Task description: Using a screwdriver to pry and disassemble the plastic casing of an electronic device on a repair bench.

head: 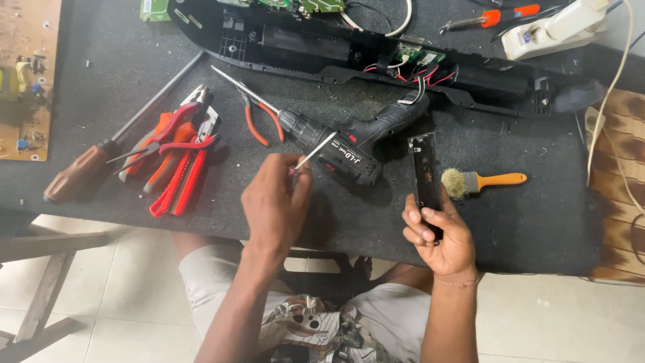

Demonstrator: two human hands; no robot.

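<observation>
Just in front of the cordless drill [342, 144], on its near side, I see my left hand [274, 202] pinched around a small screwdriver [316, 150], whose thin bright shaft angles up and lies across the drill's dark body. My right hand [440, 235] sits to the right of the drill and nearer the table's front edge, fingers wrapped around the lower end of a narrow black strip-shaped part [424, 171], which stands up out of the fist and points away from me. Right of the drill, just beside that black part, lies a small brush [480, 181] with an orange handle, bristles toward the part; I cannot tell whether they touch. Behind the drill, a long black plastic housing [376, 57] runs across the dark table [537, 222], with red, black and white wires showing at an opening near the drill's grip. Left of the drill, orange-handled needle-nose pliers [259, 114] rest close to its chuck. Further left is a heap of red-handled pliers and cutters [178, 158], and beyond them a large screwdriver with a brown handle [101, 158]. Well to the left of the drill, at the table's edge, lies a tan circuit board [27, 74].
</observation>
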